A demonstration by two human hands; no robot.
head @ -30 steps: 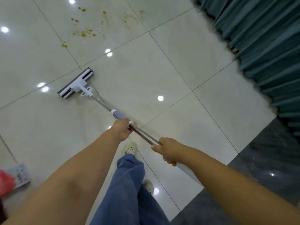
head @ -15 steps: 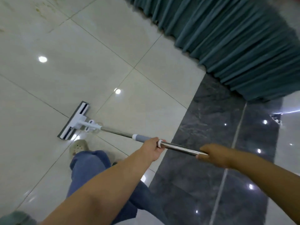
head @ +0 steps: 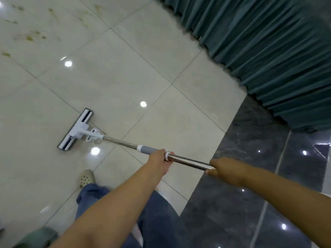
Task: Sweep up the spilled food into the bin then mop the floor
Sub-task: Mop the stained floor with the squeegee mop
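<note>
A flat mop with a white and dark head [head: 76, 130] rests on the cream tiled floor [head: 125, 72], its steel handle [head: 188, 161] running right toward me. My left hand [head: 160, 161] grips the handle at the end of the grey sleeve. Farther up the shaft, my right hand [head: 223, 170] is closed around it. Yellow-brown food stains [head: 34, 35] smear the tiles at the far upper left, well beyond the mop head.
A teal pleated curtain [head: 268, 51] hangs along the upper right. Dark polished stone flooring [head: 250, 194] borders the cream tiles at right. My blue trouser legs and a beige perforated shoe [head: 86, 178] are just behind the mop. A green blurred object [head: 39, 237] sits at the bottom left.
The view swung right and then partly back, so the food stains show again at the upper left. The mop head stays on the tiles near my foot, and both hands keep their grip.
</note>
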